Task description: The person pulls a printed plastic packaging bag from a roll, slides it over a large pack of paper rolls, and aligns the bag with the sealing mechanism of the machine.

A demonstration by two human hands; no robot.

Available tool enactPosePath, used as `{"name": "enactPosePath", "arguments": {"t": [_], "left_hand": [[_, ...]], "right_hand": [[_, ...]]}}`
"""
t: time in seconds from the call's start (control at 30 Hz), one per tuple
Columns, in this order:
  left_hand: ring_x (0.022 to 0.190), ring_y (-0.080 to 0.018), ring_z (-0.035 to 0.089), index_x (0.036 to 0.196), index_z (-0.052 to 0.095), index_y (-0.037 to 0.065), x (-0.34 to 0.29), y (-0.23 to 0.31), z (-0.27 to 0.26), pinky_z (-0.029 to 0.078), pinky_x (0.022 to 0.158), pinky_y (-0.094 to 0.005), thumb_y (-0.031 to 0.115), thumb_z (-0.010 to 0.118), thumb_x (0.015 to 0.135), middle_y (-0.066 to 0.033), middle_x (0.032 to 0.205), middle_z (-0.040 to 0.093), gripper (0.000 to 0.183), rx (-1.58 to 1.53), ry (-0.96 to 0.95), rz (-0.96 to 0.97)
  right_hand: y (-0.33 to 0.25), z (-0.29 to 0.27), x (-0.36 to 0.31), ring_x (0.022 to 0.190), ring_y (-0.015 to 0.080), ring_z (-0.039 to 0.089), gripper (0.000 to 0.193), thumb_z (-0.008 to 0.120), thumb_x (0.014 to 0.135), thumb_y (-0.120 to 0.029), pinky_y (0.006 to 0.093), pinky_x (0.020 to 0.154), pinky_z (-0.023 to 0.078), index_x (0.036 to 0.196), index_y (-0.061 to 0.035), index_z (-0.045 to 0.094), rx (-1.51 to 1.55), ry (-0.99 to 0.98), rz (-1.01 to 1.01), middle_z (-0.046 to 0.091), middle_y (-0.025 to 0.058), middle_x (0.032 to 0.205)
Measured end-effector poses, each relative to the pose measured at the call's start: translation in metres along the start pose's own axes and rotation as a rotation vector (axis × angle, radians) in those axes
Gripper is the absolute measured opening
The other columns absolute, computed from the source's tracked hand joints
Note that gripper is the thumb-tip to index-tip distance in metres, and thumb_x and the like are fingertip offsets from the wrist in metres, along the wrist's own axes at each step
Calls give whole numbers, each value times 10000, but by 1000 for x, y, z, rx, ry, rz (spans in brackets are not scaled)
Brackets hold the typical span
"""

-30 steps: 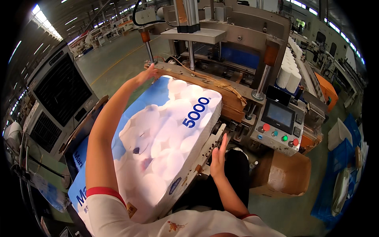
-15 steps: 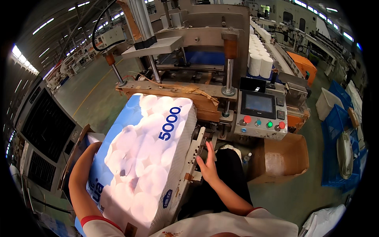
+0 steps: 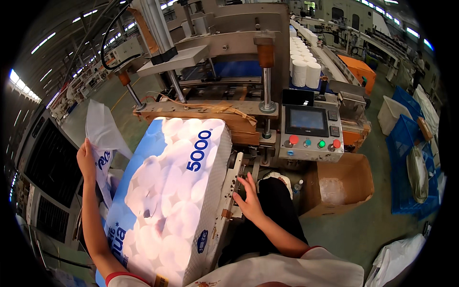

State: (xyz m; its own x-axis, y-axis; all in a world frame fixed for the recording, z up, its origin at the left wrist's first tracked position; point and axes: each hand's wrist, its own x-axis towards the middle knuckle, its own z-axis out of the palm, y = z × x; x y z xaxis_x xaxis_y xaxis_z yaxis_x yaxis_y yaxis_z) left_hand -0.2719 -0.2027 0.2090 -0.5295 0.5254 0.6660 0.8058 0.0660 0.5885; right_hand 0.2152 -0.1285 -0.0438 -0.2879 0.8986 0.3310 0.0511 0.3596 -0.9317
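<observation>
While a grey steel packing machine (image 3: 224,47) fills the upper middle of the frame, a bulky pack of paper rolls (image 3: 160,191), printed with a white bear, lies slantwise at lower centre, its far end close against the machine's wooden edge (image 3: 201,123). A perforated metal rail (image 3: 231,184) runs along its right side, probably to keep it straight. At right, an open cardboard box (image 3: 357,179) stands on the floor, below a button-studded control panel (image 3: 311,152) that seems set within arm's reach. At left, pale plastic film (image 3: 101,125) rises beside the pack, perhaps held high because it is so limp. The hands are well apart: the left hand (image 3: 87,160) pinches the film; the right hand (image 3: 249,198), fingers spread, is beside the rail, whether touching I cannot tell.
</observation>
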Motion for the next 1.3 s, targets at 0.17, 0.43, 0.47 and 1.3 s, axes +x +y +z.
{"name": "enactPosePath", "arguments": {"t": [0.17, 0.43, 0.47, 1.3], "left_hand": [[597, -22, 432, 862, 677, -5, -69, 181, 31, 337, 544, -199, 354, 467, 1024, 50, 663, 530, 446, -386, -438, -16], [332, -238, 443, 1105, 669, 39, -192, 252, 99, 342, 367, -352, 272, 596, 916, -43, 408, 441, 309, 139, -820, 1077], [330, -234, 439, 1110, 665, 34, -202, 253, 106, 338, 366, -347, 280, 594, 917, -40, 407, 440, 320, 146, -834, 1107], [1478, -351, 14, 1509, 300, 261, -117, 100, 140, -27, 1099, -669, 638, 394, 930, -150, 1592, 151, 697, 647, -1119, 153]], "right_hand": [[-19, -4, 1, 1348, 298, 380, 347, 576, 953, -205, 379, 1095, 304, 1272, -68, 557, 190, -10, -25, 363, 197, 1471], [-76, -73, 0, 1262, 330, 479, 983, 147, 901, -752, 447, 1066, 368, 1432, 50, 349, 1261, -272, 280, 512, 243, 1332], [-79, -89, 2, 1302, 335, 444, 1057, 94, 858, -805, 458, 1082, 349, 1461, 37, 303, 1327, -387, 256, 479, 241, 1373], [72, -124, 20, 733, 42, 561, 223, 618, 949, -201, 200, 635, 444, 1104, -41, 638, 467, 286, 438, 636, -16, 885]]}}
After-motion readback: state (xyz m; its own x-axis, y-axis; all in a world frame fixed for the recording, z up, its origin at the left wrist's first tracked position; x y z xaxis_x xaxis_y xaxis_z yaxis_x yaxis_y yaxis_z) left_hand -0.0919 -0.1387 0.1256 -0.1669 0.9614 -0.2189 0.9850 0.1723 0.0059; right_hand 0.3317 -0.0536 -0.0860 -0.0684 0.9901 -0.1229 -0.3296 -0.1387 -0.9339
